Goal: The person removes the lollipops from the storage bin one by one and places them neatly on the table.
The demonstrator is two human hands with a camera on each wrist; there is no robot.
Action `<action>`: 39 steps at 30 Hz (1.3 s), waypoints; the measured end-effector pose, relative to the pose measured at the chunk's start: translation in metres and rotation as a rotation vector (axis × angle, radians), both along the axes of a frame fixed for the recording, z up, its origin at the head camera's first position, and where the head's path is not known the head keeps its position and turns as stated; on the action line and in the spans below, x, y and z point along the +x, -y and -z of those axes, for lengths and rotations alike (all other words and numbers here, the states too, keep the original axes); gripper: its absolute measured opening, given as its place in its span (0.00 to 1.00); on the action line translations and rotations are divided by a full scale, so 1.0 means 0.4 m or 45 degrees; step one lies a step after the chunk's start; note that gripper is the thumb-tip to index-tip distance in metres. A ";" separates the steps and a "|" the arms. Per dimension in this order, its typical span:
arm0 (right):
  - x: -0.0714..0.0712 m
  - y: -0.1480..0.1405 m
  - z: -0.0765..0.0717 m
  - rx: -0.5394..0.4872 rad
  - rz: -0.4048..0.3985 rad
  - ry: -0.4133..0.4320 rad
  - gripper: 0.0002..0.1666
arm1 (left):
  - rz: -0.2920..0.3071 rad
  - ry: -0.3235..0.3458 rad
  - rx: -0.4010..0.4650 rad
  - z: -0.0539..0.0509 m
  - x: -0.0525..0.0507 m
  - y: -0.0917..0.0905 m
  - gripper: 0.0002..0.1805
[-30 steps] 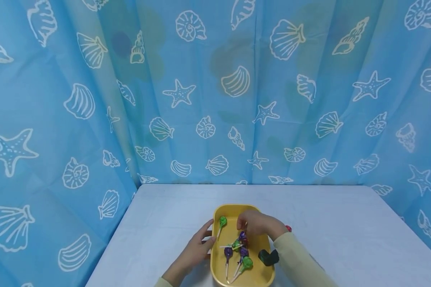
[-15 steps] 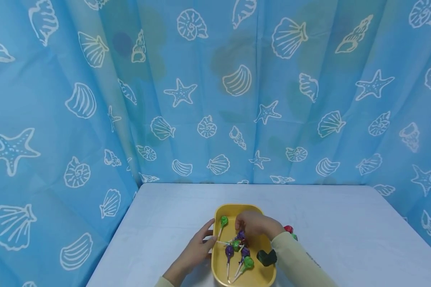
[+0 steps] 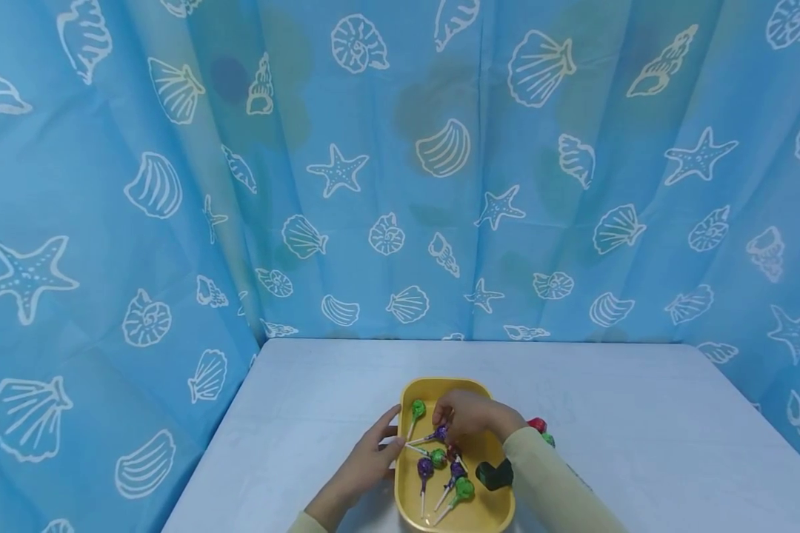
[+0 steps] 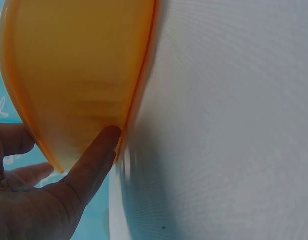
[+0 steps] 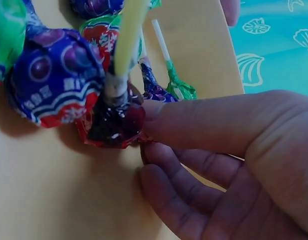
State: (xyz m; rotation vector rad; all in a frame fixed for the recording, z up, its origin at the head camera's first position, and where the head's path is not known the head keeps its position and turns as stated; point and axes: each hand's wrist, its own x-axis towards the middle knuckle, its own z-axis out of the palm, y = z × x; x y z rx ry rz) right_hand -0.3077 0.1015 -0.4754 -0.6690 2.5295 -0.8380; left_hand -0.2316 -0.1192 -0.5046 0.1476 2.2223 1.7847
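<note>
My left hand rests against the outer left side of a yellow tray. Its extended fingers touch the tray's wall and rim. Inside the tray, my right hand reaches down with bent fingers. Its thumb lies beside a dark red lollipop and partly covers a purple lollipop; whether it pinches either is unclear. Close by are a green lollipop, two more purple ones and another green lollipop. One green lollipop lies in the far left corner.
To the right of the tray, a red lollipop and a green lollipop lie on the white table, partly behind the sleeve. A dark object juts from the sleeve over the tray. Blue shell-print curtains enclose the table.
The purple lollipop by my right hand has shifted left and away from the others, its stick now pointing left. My right hand has moved slightly left with it. My left hand stays at the tray.
</note>
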 end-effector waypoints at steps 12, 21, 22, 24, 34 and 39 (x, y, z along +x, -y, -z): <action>-0.015 -0.012 0.011 -0.042 0.026 0.060 0.12 | -0.001 -0.006 -0.013 -0.008 0.004 -0.005 0.34; -0.011 -0.014 0.009 -0.093 0.072 0.041 0.11 | -0.013 0.012 -0.024 -0.012 0.004 -0.007 0.34; -0.011 -0.014 0.009 -0.100 0.067 0.032 0.11 | -0.013 0.013 -0.022 -0.011 0.004 -0.006 0.34; -0.010 -0.016 0.007 -0.116 0.048 0.011 0.11 | -0.014 0.013 -0.017 -0.009 0.004 -0.006 0.34; 0.005 -0.054 -0.038 -0.193 -0.005 -0.092 0.13 | -0.023 0.026 -0.023 -0.005 -0.002 -0.006 0.34; 0.023 -0.080 -0.048 -0.248 0.012 -0.117 0.13 | -0.011 0.030 -0.006 -0.003 -0.003 -0.005 0.34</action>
